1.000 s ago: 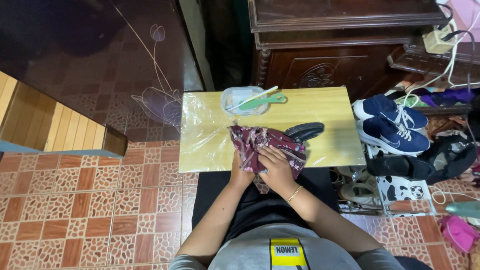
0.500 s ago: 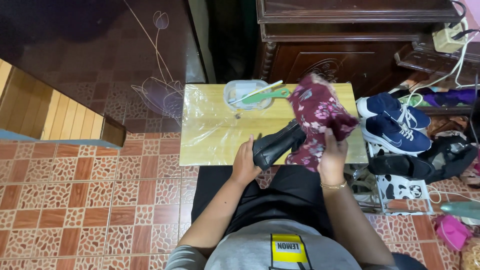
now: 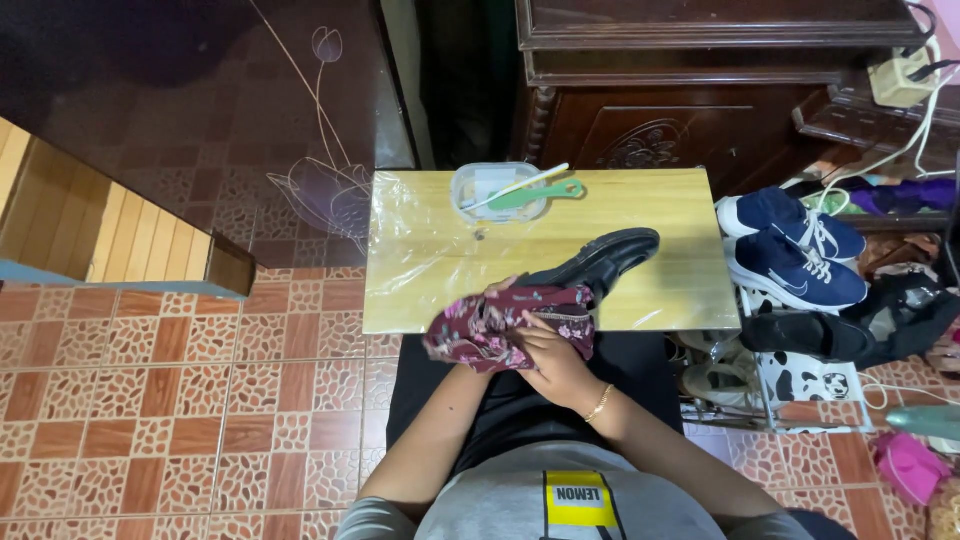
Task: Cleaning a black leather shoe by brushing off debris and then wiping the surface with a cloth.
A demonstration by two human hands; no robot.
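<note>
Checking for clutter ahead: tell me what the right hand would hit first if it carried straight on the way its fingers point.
The right hand points up-left, already on the floral cloth; beyond that, probably just plastic-covered table.

We are counting one black leather shoe (image 3: 598, 265) | one maroon floral cloth (image 3: 505, 326) | one clear plastic tub (image 3: 497, 192) | one green-handled brush (image 3: 534, 196) | two navy sneakers (image 3: 795, 250) | one wooden table (image 3: 680, 215) | one white power strip (image 3: 897, 75).

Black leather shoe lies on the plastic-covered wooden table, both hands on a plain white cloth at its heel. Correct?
Not quite. The head view shows the cloth is maroon with a floral print, not plain white. The black leather shoe does lie on the plastic-covered wooden table.
</note>
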